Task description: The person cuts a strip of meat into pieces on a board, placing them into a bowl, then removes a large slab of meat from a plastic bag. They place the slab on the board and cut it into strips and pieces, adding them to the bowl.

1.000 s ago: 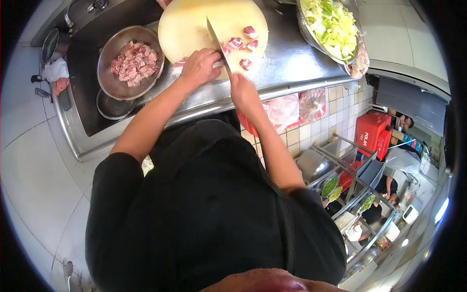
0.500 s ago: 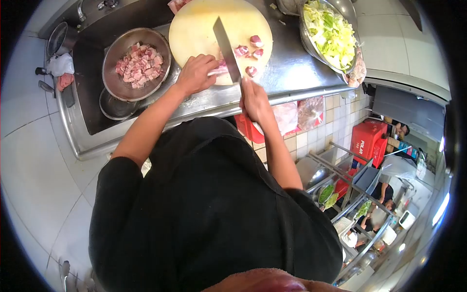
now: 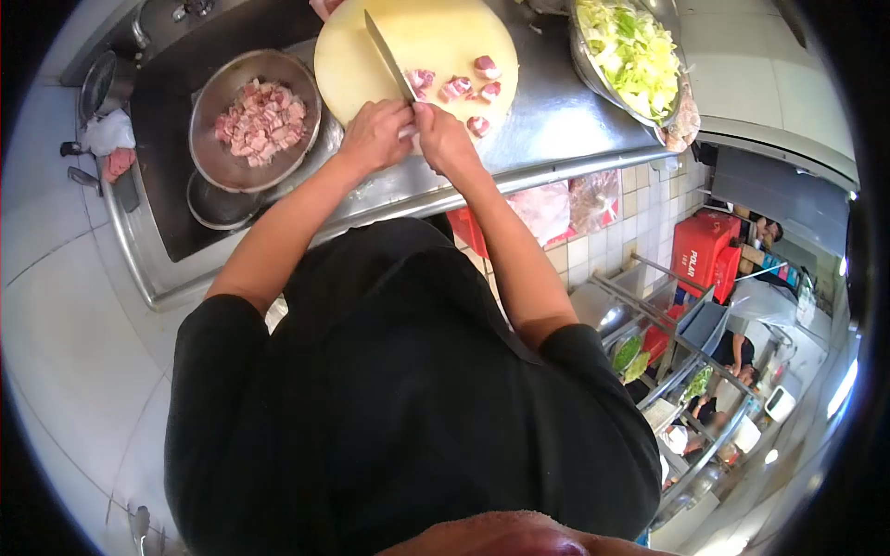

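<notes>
A kitchen knife (image 3: 387, 54) is in my right hand (image 3: 447, 141), its blade pointing up and left over the round yellowish cutting board (image 3: 440, 32). Beside it, the curled fingers of my left hand (image 3: 375, 137) press on a strip of meat (image 3: 406, 132), mostly hidden under them. The two hands nearly touch at the board's near edge. Just right of the blade is a cut piece of meat (image 3: 421, 82). Several more chunks, such as one reddish chunk (image 3: 486, 67), are scattered over the board's right side.
Left of the board, a metal bowl (image 3: 206, 153) of diced meat sits over the sink (image 3: 167, 218). A bowl of chopped cabbage (image 3: 626, 60) stands at the right. Bagged items (image 3: 540, 211) lie in a red container below the counter edge. Other people work beyond a metal rack (image 3: 640, 301).
My right hand has moved up and left with the knife, close to my left hand. Another meat piece now lies apart beside the blade. The view has shifted slightly.
</notes>
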The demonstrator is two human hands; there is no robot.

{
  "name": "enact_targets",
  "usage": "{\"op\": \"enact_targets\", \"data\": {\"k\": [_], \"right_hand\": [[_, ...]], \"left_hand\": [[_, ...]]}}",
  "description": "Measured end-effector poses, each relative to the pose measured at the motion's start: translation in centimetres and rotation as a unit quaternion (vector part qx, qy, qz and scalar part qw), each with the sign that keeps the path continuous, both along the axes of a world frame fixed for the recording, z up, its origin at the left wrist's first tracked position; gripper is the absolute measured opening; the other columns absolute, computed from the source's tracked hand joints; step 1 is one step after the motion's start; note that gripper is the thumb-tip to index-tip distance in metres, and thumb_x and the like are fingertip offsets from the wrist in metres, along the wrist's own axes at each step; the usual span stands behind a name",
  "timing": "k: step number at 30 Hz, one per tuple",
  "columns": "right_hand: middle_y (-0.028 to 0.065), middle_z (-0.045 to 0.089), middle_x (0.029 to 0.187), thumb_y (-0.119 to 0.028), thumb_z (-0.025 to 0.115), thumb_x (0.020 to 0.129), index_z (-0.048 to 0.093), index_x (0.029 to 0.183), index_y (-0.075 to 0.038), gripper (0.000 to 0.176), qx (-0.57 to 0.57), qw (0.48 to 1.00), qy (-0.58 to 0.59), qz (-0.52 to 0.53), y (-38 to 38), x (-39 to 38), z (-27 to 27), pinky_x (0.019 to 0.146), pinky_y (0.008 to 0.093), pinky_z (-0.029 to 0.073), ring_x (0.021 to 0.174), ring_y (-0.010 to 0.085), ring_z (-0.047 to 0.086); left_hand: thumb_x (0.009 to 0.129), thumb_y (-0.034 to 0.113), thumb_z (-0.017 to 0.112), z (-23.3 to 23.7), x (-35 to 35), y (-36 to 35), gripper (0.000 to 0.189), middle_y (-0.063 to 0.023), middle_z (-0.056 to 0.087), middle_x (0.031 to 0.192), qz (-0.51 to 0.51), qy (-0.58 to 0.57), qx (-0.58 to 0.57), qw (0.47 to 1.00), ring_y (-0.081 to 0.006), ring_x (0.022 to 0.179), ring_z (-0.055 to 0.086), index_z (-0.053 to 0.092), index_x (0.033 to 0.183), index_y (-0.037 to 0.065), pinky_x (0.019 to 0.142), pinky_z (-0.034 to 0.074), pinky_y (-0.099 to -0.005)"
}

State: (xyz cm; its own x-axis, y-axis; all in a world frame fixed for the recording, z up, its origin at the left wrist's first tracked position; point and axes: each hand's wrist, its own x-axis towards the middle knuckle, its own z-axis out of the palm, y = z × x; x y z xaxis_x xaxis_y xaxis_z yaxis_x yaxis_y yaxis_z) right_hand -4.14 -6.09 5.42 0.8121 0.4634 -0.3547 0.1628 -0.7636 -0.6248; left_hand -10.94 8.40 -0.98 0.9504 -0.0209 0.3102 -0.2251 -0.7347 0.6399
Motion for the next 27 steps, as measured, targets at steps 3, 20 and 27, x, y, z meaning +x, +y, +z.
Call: {"op": "enact_targets", "data": {"k": [3, 20, 27], "right_hand": [[0.0254, 0.069, 0.08, -0.044, 0.033, 0.111, 0.065, 0.105, 0.002, 0.056, 0.045, 0.995, 0.084, -0.025, 0.1, 1.5, 1.8, 0.062, 0.0504, 0.056, 0.068, 0.0424, 0.069], [0.024, 0.066, 0.074, -0.045, 0.039, 0.11, 0.066, 0.106, 0.004, 0.057, 0.028, 0.99, 0.102, -0.096, -4.3, -2.5, 3.0, 0.067, 0.049, 0.054, 0.067, 0.0379, 0.068], [0.0358, 0.067, 0.104, -0.035, 0.037, 0.11, 0.067, 0.112, 0.006, 0.051, 0.043, 0.998, -0.037, -0.016, 1.6, 2.9, -1.4, 0.093, 0.0587, 0.048, 0.105, 0.0554, 0.061]], "left_hand": [[0.074, 0.01, 0.075, 0.3, -0.5, 0.4, 0.038, -0.0114, 0.068, 0.109, -0.009, -0.023, 0.023, 0.999, -0.0319, 0.103, 0.065, 0.069, 0.111, 0.006, 0.085, 0.051, -0.0436], [0.073, 0.009, 0.074, 0.1, -0.7, 0.7, 0.042, -0.0113, 0.065, 0.112, 0.016, -0.034, 0.008, 0.999, -0.0329, 0.101, 0.064, 0.069, 0.115, 0.005, 0.089, 0.051, -0.043], [0.07, 0.005, 0.072, -0.4, -0.6, -0.1, 0.036, -0.0122, 0.068, 0.101, -0.017, -0.011, 0.005, 1.0, -0.035, 0.101, 0.065, 0.071, 0.106, 0.005, 0.091, 0.052, -0.0437]]}}
